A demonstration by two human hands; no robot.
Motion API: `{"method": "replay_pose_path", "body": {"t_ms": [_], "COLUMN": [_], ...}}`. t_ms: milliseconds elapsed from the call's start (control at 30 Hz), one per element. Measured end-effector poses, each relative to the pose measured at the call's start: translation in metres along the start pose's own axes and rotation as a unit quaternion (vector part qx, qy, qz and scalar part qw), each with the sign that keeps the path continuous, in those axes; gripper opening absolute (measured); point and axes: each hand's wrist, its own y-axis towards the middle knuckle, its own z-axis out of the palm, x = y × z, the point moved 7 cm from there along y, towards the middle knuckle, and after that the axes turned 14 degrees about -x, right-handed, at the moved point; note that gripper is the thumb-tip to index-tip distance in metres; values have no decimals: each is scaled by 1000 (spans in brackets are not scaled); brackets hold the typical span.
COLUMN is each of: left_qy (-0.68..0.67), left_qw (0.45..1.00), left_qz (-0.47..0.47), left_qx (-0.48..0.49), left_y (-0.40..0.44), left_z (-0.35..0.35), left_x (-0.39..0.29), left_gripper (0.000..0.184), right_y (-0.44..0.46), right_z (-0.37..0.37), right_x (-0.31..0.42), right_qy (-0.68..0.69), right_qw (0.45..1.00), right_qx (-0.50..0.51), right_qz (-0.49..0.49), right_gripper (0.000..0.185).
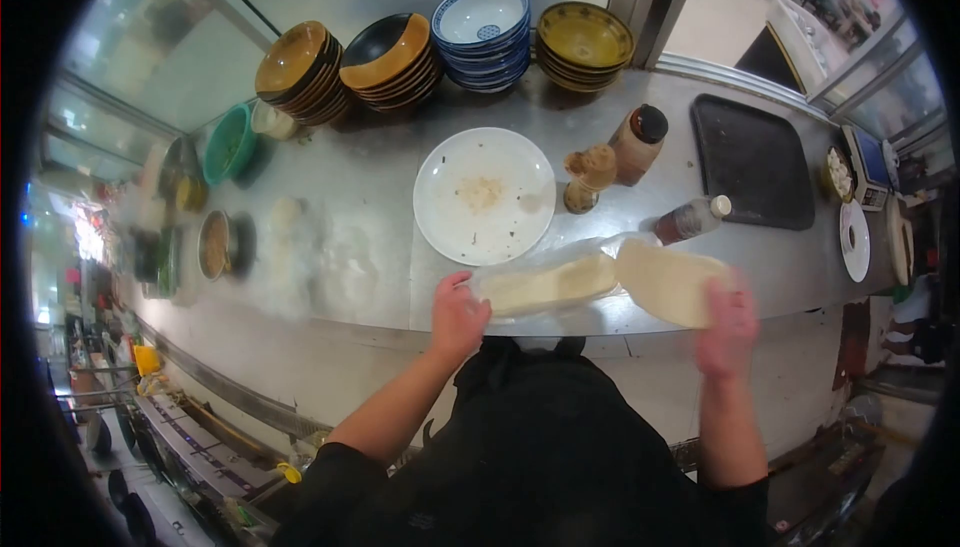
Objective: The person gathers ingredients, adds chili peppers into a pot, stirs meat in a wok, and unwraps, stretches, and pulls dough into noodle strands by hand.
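Observation:
My left hand [460, 317] pinches the left end of a clear plastic bag [480, 292] at the counter's front edge. Pale flatbreads [550, 285] lie inside the bag. At the bag's right end, my right hand [727, 322], slightly blurred, grips the edge of one pale flatbread [668, 282], which is tilted and mostly outside the bag. Just beyond the bag sits a white plate [484, 232] with crumbs and dark specks on it. A bottle with a pale cap [690, 220] lies tilted behind the held flatbread.
Stacked bowls [485, 47] line the back of the steel counter [370, 187]. A wooden grinder [587, 177] and a dark-capped jar [640, 142] stand right of the plate. Farther right are a black tray [755, 162] and a scale [868, 167]. A metal bowl [216, 245] sits at left.

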Motion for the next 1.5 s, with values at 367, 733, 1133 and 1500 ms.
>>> {"method": "replay_pose_path", "body": {"t_ms": [367, 733, 1133, 1500], "left_qy": [158, 88, -78, -493], "left_qw": [778, 949, 879, 652], "left_qz": [73, 228, 327, -518], "left_qx": [604, 201, 337, 254], "left_y": [-146, -46, -115, -85], "left_z": [52, 104, 121, 62], "left_x": [97, -49, -61, 4], "left_gripper": [34, 49, 51, 39], "right_y": [39, 10, -22, -40], "right_z": [-96, -128, -59, 87], "right_x": [-9, -45, -33, -47], "right_qy": [477, 390, 382, 366], "right_qw": [849, 873, 862, 802], "right_qx": [21, -71, 63, 195], "right_qz": [227, 284, 327, 430], "right_gripper": [35, 27, 18, 14]}}
